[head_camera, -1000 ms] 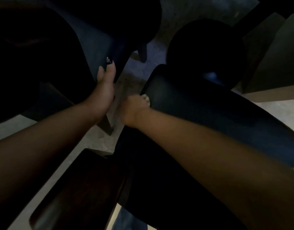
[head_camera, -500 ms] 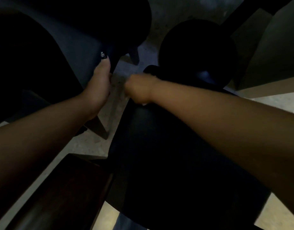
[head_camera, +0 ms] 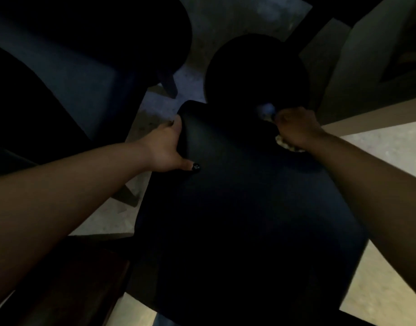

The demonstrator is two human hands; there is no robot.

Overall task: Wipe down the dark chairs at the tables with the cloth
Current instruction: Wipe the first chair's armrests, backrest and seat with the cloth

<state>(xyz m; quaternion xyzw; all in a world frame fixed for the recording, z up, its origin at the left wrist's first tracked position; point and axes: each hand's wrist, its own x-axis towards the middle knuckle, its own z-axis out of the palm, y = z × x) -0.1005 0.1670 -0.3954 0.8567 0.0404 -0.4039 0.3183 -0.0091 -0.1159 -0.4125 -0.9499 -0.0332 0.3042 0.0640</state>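
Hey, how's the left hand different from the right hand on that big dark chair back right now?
The left hand grips the left edge of the big dark chair back, thumb lying on its face; the right hand is bunched on the far right part. The left hand holds no cloth, while the right hand is curled round a pale crumpled cloth that peeks out beneath it. Both hands touch the same chair back.

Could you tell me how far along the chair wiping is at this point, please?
Nothing shows as finished; the light is too dim to tell wiped surfaces from unwiped. In hand: the left hand grips the left edge of the near dark chair, while the right hand holds the cloth bunched against its far right part. Left: the rest of this chair, plus the chair at upper left.
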